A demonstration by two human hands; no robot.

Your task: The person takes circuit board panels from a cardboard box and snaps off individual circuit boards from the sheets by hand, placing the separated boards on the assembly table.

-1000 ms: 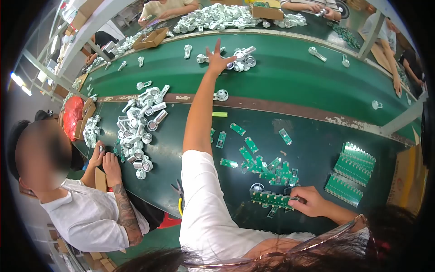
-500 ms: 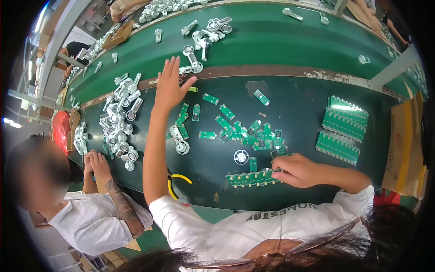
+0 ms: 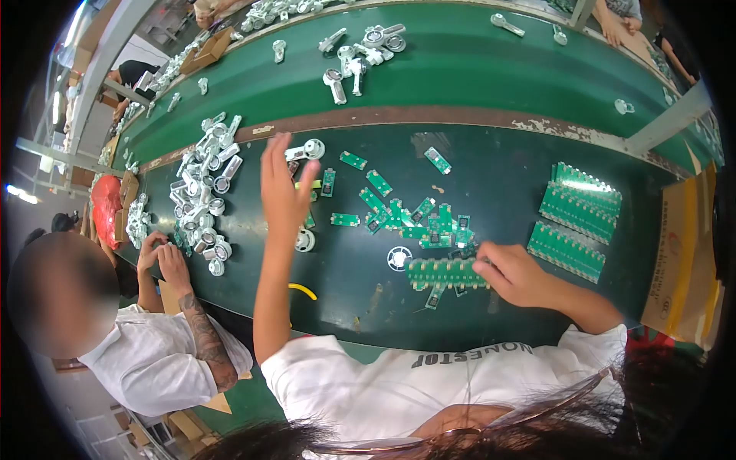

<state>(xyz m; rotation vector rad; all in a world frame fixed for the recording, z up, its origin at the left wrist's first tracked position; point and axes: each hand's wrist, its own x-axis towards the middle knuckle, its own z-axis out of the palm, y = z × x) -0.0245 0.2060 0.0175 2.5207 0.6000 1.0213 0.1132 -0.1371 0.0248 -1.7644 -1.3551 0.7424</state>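
My left hand (image 3: 285, 188) is raised over the left middle of the bench, fingers stretched and thumb apart. Just beyond its thumb is a white plastic housing with a round end (image 3: 313, 149); whether they touch I cannot tell. Another white housing (image 3: 305, 241) lies partly hidden behind my left wrist. My right hand (image 3: 514, 274) pinches the right end of a long green circuit board panel (image 3: 445, 272), tilted above the bench near my body. Several small green boards (image 3: 437, 222) lie scattered beyond the panel. A white spoked ring (image 3: 399, 259) sits at its left end.
Stacked green panels (image 3: 567, 249) lie at the right, beside a cardboard box (image 3: 675, 253). A heap of white housings (image 3: 203, 192) is at the left. Behind runs a green belt (image 3: 460, 69) carrying more housings. A co-worker (image 3: 169, 345) sits at left. Yellow handles (image 3: 303, 290) show near the front edge.
My left hand has drawn back from the belt's edge toward me. A housing now lies beside it on the bench. My right hand has lifted the panel up and rightward.
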